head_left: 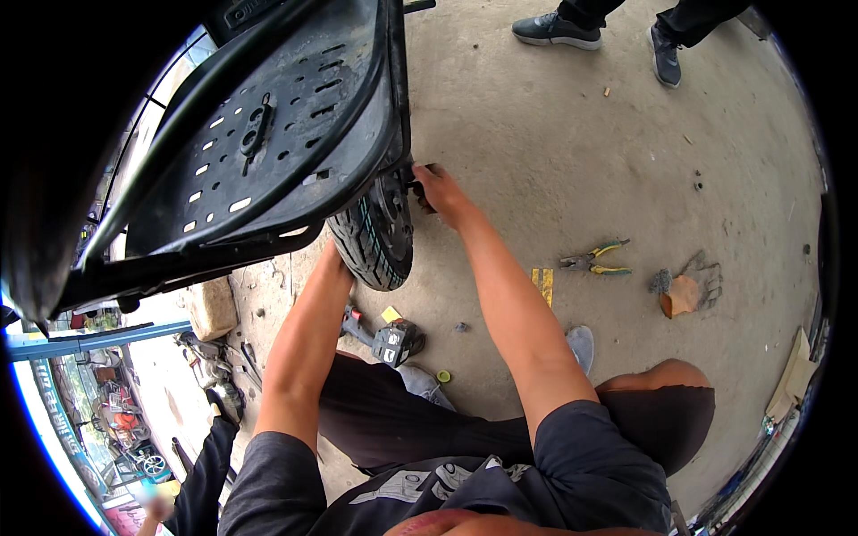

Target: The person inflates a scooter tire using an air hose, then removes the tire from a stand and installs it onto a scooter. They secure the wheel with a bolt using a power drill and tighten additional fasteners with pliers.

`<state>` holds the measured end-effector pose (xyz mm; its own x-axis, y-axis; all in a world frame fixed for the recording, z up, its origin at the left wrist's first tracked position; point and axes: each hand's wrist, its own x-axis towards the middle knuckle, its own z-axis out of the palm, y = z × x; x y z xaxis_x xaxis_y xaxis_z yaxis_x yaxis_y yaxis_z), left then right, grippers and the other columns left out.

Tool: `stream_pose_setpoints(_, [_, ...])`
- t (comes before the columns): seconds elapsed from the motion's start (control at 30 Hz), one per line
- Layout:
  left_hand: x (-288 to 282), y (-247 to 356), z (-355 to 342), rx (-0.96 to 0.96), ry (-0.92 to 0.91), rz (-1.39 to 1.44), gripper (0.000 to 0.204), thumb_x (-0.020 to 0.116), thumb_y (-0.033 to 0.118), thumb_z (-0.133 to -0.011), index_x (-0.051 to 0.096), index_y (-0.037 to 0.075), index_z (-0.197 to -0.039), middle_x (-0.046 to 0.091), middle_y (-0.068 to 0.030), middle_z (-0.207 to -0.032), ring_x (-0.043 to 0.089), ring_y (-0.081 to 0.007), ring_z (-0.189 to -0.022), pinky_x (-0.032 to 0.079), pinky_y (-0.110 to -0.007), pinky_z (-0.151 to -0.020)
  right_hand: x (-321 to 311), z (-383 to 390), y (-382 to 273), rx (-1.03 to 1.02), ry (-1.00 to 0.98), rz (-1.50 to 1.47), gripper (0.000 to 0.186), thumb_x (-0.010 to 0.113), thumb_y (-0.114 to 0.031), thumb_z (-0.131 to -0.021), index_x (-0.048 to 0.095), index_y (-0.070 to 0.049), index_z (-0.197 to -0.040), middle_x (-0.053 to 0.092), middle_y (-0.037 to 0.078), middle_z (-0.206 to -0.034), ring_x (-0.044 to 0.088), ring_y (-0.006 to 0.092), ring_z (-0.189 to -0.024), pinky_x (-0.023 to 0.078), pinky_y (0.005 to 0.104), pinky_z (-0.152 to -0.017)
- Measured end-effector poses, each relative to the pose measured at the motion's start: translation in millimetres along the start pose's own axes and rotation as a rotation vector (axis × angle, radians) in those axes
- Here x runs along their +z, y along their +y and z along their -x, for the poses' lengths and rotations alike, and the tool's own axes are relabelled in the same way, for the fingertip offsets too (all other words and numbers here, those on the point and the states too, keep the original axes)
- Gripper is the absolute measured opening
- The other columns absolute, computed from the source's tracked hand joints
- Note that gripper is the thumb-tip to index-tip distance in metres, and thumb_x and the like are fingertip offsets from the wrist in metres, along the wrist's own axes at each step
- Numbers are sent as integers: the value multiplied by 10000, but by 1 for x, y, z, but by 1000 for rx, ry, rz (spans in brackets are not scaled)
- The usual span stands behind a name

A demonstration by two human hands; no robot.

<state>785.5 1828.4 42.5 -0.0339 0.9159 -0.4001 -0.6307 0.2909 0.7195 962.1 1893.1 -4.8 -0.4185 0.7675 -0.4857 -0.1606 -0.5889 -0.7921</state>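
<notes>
A black metal rack (304,116) with slotted holes and tubular rails fills the upper left. Below its corner is a treaded black tire (362,246) on a dark wheel. My right hand (435,189) is closed at the wheel's right side by the axle, around something dark that I cannot make out. My left forearm (304,330) reaches up behind the tire's left side, where the hand is hidden. A cordless power tool (393,339) lies on the ground beneath the wheel, between my arms.
Pliers (594,261), a yellow strip (542,284) and worn gloves (693,286) lie on the concrete at right. A stone block (211,308) sits left. Another person's shoes (554,31) are at top right; another person's dark-clad limb (201,473) is at lower left. Cardboard (788,375) lies far right.
</notes>
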Motion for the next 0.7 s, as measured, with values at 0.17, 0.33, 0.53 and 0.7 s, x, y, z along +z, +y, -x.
stream_pose_setpoints(0.17, [-1,5,2,8,9,5,435,491,359,-1022,549,42,-1314,657,-116,-1163,657,-248,-995,564,-394,-871,0,9,-11,92,-107,-125,429,566,-361,-996,547,18,-1196,588,55,-865,486,137,-635,444,309,-574])
stream_pose_setpoints(0.33, [0,-1,-6,-9,-10,5,432,493,358,-1022,552,41,-1309,660,-117,-1153,661,-247,-984,567,-393,-861,-32,-3,9,-215,11,275,349,638,-316,-942,687,28,-971,658,84,-731,606,174,-613,486,375,-582])
stream_pose_setpoints(0.53, [0,4,-9,-11,-10,1,429,494,356,-1021,555,39,-1303,664,-118,-1140,664,-246,-970,571,-392,-850,-18,-3,8,-376,86,539,320,670,-263,-914,722,35,-810,657,196,-678,653,282,-635,498,415,-659])
stream_pose_setpoints(0.7, [5,4,-14,-14,-25,-8,426,495,355,-1021,558,37,-1298,667,-118,-1130,668,-246,-960,575,-391,-840,-10,-13,13,-373,112,560,365,647,-289,-929,710,40,-786,657,225,-701,660,345,-679,495,437,-699])
